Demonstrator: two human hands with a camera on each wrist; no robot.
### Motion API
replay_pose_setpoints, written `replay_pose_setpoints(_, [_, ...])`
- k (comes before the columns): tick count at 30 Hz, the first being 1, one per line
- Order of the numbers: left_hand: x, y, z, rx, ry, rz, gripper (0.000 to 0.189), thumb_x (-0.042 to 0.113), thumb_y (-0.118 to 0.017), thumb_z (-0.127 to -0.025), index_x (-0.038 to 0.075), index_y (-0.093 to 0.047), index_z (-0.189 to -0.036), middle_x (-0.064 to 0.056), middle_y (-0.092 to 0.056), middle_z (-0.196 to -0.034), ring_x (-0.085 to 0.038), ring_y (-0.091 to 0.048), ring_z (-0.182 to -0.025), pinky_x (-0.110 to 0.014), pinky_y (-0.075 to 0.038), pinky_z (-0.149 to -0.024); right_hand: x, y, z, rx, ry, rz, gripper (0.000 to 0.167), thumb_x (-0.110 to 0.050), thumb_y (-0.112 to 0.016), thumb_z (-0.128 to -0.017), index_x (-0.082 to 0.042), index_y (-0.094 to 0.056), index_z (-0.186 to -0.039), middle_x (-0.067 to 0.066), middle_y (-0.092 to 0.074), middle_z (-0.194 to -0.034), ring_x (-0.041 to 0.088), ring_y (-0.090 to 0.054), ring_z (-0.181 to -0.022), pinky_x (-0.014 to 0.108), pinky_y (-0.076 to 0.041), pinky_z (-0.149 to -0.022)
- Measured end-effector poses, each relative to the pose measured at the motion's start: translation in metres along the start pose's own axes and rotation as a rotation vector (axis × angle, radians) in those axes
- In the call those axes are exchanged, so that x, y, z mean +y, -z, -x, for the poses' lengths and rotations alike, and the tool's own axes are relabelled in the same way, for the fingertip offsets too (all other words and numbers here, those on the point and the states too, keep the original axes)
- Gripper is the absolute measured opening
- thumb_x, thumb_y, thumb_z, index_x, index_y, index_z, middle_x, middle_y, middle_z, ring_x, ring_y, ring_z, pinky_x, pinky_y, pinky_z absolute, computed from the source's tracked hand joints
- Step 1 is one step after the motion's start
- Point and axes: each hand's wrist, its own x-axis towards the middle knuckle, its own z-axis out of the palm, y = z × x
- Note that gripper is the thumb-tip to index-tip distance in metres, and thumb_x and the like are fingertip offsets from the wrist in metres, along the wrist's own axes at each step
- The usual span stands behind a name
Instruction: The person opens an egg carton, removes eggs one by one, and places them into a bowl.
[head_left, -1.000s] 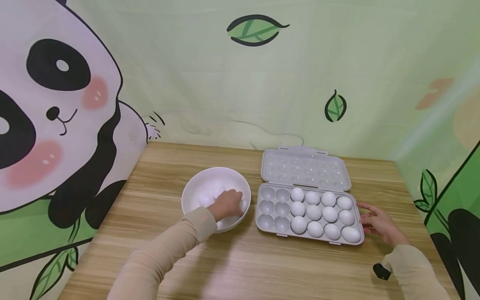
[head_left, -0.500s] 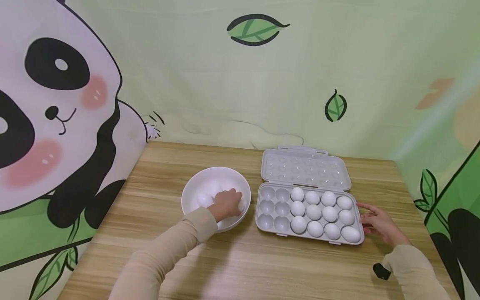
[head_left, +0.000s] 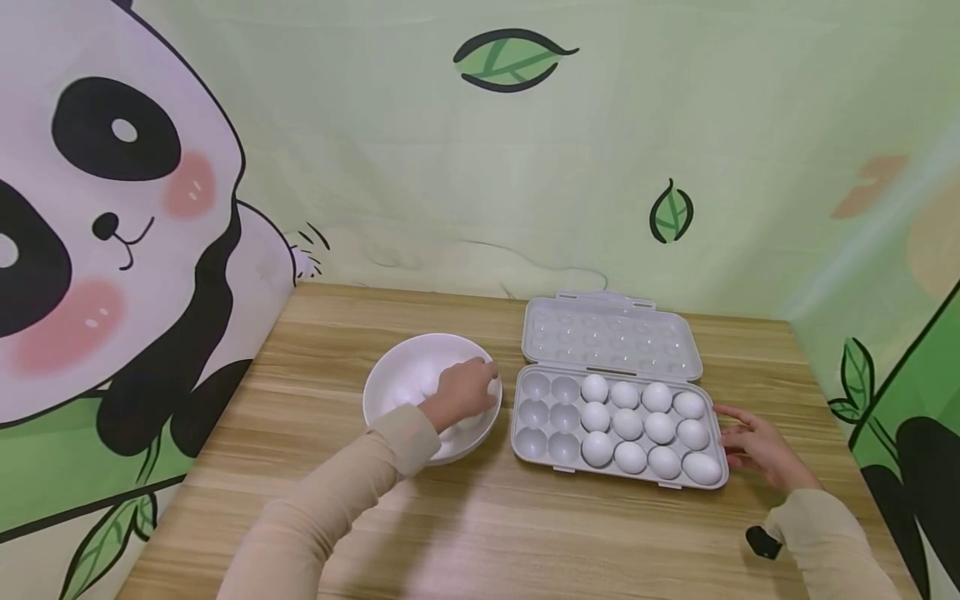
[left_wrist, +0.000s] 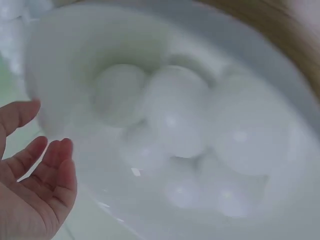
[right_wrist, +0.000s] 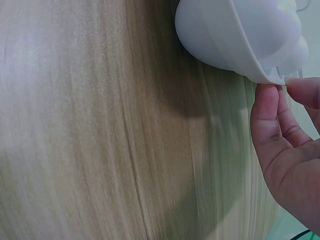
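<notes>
A white bowl [head_left: 386, 387] with several white eggs [left_wrist: 177, 110] in it stands left of centre. Over the bowl's right side, my left hand [head_left: 463, 390] has its fingers bent and pinches a white egg [head_left: 493, 388], mostly hidden behind the fingers. To the right lies a pale grey plastic egg box [head_left: 550, 414] with its lid [head_left: 611, 337] folded back. White eggs [head_left: 628, 424] fill its four right-hand columns, and the two left-hand columns hold none. My right hand [head_left: 765, 454] holds the box's right end, thumb and fingers [right_wrist: 265, 102] pinching the rim.
Both things rest on a wood-grain table [head_left: 480, 533]. A green cloth [head_left: 375, 150] printed with a panda and leaves hangs behind and at the sides. Near the right sleeve [head_left: 832, 533] a small black object [head_left: 763, 543] shows.
My left hand has risen slightly from among the eggs, moving up and right towards the bowl's right rim. The right hand and the egg box stay where they were.
</notes>
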Motion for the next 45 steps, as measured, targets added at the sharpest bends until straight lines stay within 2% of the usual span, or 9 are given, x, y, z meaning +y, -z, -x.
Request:
replay_pose_setpoints(5, [0.022, 0.009, -0.005, 0.071, -0.007, 0.080, 0.036, 0.028, -0.060, -0.076, 0.020, -0.058, -0.112, 0.002, -0.062, -0.106, -0.019, -0.059, -0.092, -0.035, -0.048, -0.063, 0.000, 0.001, -0.001, -0.002, -0.013, -0.002, 0.059, -0.009, -0.058, -0.082, -0.012, -0.033, -0.135, -0.007, -0.055, -0.083, 0.005, -0.054, -0.073, 0.026, -0.049, -0.062])
replay_pose_setpoints(9, [0.042, 0.011, -0.004, 0.105, -0.084, 0.136, 0.034, 0.025, -0.059, -0.076, 0.018, -0.058, -0.109, 0.002, -0.063, -0.100, -0.016, -0.059, -0.086, -0.030, -0.046, -0.061, 0.001, 0.001, -0.003, 0.001, -0.017, 0.005, 0.060, -0.009, -0.058, -0.082, -0.011, -0.031, -0.135, -0.007, -0.054, -0.083, 0.006, -0.054, -0.073, 0.026, -0.049, -0.062])
replay_pose_setpoints(10, [0.047, 0.010, -0.003, 0.105, -0.109, 0.144, 0.033, 0.025, -0.060, -0.076, 0.017, -0.058, -0.108, 0.002, -0.063, -0.098, -0.015, -0.059, -0.086, -0.029, -0.046, -0.062, 0.001, 0.001, -0.002, 0.005, -0.008, 0.014, 0.063, -0.008, -0.057, -0.082, -0.006, -0.026, -0.136, -0.006, -0.054, -0.083, 0.006, -0.053, -0.073, 0.026, -0.049, -0.062])
replay_pose_setpoints(14, [0.066, 0.001, -0.004, 0.081, -0.180, 0.184, 0.033, 0.025, -0.062, -0.074, 0.015, -0.059, -0.105, 0.001, -0.062, -0.096, -0.013, -0.058, -0.086, -0.024, -0.045, -0.065, 0.000, 0.000, -0.002, 0.004, -0.010, 0.019, 0.062, -0.008, -0.056, -0.083, -0.005, -0.025, -0.136, -0.005, -0.054, -0.084, 0.006, -0.053, -0.073, 0.026, -0.049, -0.062])
replay_pose_setpoints(18, [0.083, -0.013, -0.005, 0.025, -0.202, 0.213, 0.034, 0.026, -0.063, -0.073, 0.014, -0.059, -0.105, 0.001, -0.063, -0.095, -0.011, -0.057, -0.084, -0.021, -0.044, -0.065, 0.000, 0.000, -0.003, 0.003, -0.018, 0.022, 0.061, -0.008, -0.054, -0.084, -0.005, -0.024, -0.137, -0.004, -0.054, -0.085, 0.007, -0.053, -0.073, 0.027, -0.049, -0.062])
replay_pose_setpoints(26, [0.106, -0.042, -0.003, -0.045, -0.146, 0.215, 0.036, 0.036, -0.066, -0.072, 0.015, -0.061, -0.101, 0.003, -0.062, -0.093, -0.010, -0.055, -0.080, -0.022, -0.042, -0.062, 0.002, 0.000, -0.003, 0.000, -0.006, 0.005, 0.057, -0.004, -0.051, -0.085, -0.006, -0.026, -0.136, -0.008, -0.055, -0.082, 0.005, -0.053, -0.072, 0.026, -0.049, -0.062])
replay_pose_setpoints(32, [0.117, -0.066, -0.002, 0.027, -0.126, 0.208, 0.036, 0.042, -0.068, -0.069, 0.015, -0.063, -0.093, 0.003, -0.058, -0.086, -0.011, -0.051, -0.078, -0.021, -0.040, -0.058, 0.002, 0.000, -0.003, -0.001, -0.001, -0.004, 0.058, -0.004, -0.052, -0.084, -0.006, -0.027, -0.136, -0.007, -0.054, -0.082, 0.005, -0.053, -0.072, 0.026, -0.049, -0.062])
replay_pose_setpoints(36, [0.125, -0.078, 0.000, 0.077, -0.060, 0.181, 0.037, 0.046, -0.068, -0.066, 0.016, -0.061, -0.087, 0.002, -0.052, -0.083, -0.013, -0.051, -0.072, -0.024, -0.036, -0.048, 0.002, 0.000, -0.003, -0.002, -0.001, -0.022, 0.058, -0.004, -0.053, -0.084, -0.007, -0.027, -0.136, -0.006, -0.054, -0.081, 0.005, -0.053, -0.072, 0.025, -0.049, -0.062])
replay_pose_setpoints(45, [0.137, -0.095, 0.001, 0.146, 0.038, 0.116, 0.044, 0.055, -0.067, -0.063, 0.019, -0.060, -0.087, 0.002, -0.052, -0.088, -0.015, -0.055, -0.079, -0.035, -0.043, -0.060, 0.004, 0.001, -0.003, -0.009, 0.017, -0.038, 0.053, -0.004, -0.054, -0.083, -0.013, -0.035, -0.133, -0.008, -0.055, -0.081, 0.004, -0.053, -0.072, 0.026, -0.049, -0.062])
